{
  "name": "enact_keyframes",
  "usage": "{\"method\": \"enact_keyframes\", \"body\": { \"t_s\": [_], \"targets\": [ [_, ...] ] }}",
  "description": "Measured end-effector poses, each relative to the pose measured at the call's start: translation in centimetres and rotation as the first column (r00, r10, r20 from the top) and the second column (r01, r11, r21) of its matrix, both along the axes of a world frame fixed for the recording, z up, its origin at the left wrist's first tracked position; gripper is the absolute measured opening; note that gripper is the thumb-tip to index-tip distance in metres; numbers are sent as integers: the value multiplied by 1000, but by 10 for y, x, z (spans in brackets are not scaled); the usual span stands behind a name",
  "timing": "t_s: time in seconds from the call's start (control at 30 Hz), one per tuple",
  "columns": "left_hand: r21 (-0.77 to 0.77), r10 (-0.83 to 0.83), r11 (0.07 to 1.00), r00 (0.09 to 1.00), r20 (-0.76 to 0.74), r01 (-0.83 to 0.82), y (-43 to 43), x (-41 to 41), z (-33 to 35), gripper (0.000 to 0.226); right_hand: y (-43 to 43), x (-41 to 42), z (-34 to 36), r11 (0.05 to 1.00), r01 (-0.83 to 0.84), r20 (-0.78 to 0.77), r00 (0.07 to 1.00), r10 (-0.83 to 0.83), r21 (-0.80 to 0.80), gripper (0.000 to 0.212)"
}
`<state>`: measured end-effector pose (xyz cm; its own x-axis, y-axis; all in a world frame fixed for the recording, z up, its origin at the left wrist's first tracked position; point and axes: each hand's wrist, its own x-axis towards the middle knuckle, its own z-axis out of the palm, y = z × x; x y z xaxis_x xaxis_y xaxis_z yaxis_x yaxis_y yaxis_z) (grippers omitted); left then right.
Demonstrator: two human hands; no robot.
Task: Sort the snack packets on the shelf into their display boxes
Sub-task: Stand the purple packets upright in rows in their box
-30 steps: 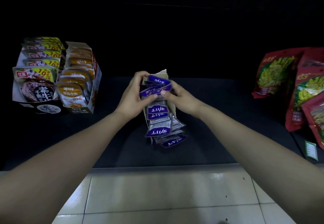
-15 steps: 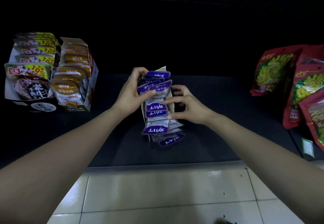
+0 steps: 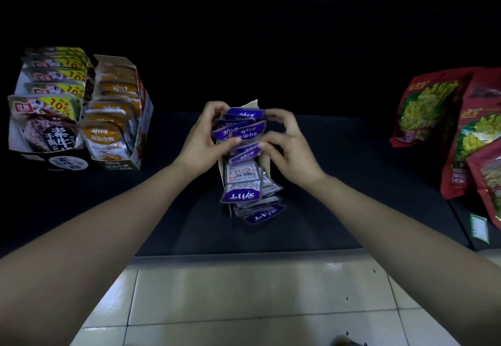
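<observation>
A narrow cardboard display box (image 3: pixel 254 103) stands mid-shelf, crammed with purple snack packets (image 3: pixel 238 132). My left hand (image 3: pixel 202 143) grips the upper packets from the left, thumb across their fronts. My right hand (image 3: pixel 290 147) is on the box's right side, fingers curled, fingertips pinching the packets at the middle. More purple packets (image 3: pixel 241 194) spill out of the box's front onto the shelf, one showing its white barcode back (image 3: pixel 242 172).
At the left stand two filled display boxes: orange packets (image 3: pixel 108 134) and dark beef-style packets (image 3: pixel 43 126). Large red snack bags (image 3: pixel 431 107) lean at the right. The black shelf's front edge (image 3: pixel 244 252) meets a tiled floor below. A green price tag (image 3: pixel 479 228) hangs lower right.
My right hand has risen from the box's lower right side back to the upper packets. The left hand keeps its grip on the top packets.
</observation>
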<state>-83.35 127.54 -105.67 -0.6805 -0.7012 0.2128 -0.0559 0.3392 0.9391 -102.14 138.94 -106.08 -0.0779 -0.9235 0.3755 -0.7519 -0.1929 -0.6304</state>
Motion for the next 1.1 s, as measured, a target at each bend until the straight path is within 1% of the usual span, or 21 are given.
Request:
{"method": "enact_keyframes", "body": {
  "t_s": [0.07, 0.13, 0.23, 0.27, 0.33, 0.4, 0.43, 0.5, 0.6, 0.77, 0.9, 1.0, 1.03, 1.1],
  "targets": [
    [-4, -13, 1000, 1000, -4, 13, -1, 1, 1, 48, -4, -1, 7, 998, 50, 12, 999, -49, -46, 16],
    [0, -31, 1000, 999, 12, 31, -1, 2, 1, 47, -7, 0, 8, 997, 70, 47, 997, -69, -19, 19],
    [100, -28, 995, 999, 37, 24, 3, 4, 3, 41, -8, 5, 1, 993, 112, 139, 984, -115, 30, 20],
    [133, -37, 991, 999, 31, 32, 3, 4, 5, 42, -9, 5, 1, 991, 124, 167, 977, -129, 39, 20],
    [158, -77, 985, 996, 40, 70, 3, 7, 6, 57, -10, 7, 4, 990, 130, 229, 963, -140, 58, 19],
    [107, -96, 990, 992, 81, 87, 4, 8, 5, 84, -9, 8, 10, 988, 140, 270, 951, -151, 61, 20],
    [65, -88, 995, 990, 108, 81, 3, 7, 4, 92, -9, 8, 13, 988, 140, 292, 944, -153, 65, 20],
    [3, -47, 999, 991, 125, 47, 3, 5, 2, 94, -10, 9, 17, 987, 131, 324, 934, -154, 92, 21],
    [-9, -5, 1000, 995, 99, 6, 5, 2, 3, 87, -10, 10, 20, 984, 131, 325, 932, -162, 117, 19],
    [-27, 21, 999, 996, 91, -18, 5, 2, 1, 85, -8, 11, 23, 995, 72, 317, 944, -88, 62, 17],
    [-38, 39, 999, 995, 97, -35, 4, 0, -1, 84, -13, 14, 21, 989, 112, 320, 937, -136, 92, 13],
    [-35, 54, 998, 994, 100, -50, 4, -2, 0, 80, -13, 10, 23, 992, 117, 334, 934, -127, 50, 16],
    [-32, 57, 998, 993, 100, -54, 4, -3, 1, 80, -10, 7, 24, 995, 91, 311, 945, -98, 36, 16],
    [-8, 55, 998, 994, 92, -55, 4, -3, 1, 79, -2, -3, 22, 999, 7, 202, 979, -16, 45, 16]
  ]
}}
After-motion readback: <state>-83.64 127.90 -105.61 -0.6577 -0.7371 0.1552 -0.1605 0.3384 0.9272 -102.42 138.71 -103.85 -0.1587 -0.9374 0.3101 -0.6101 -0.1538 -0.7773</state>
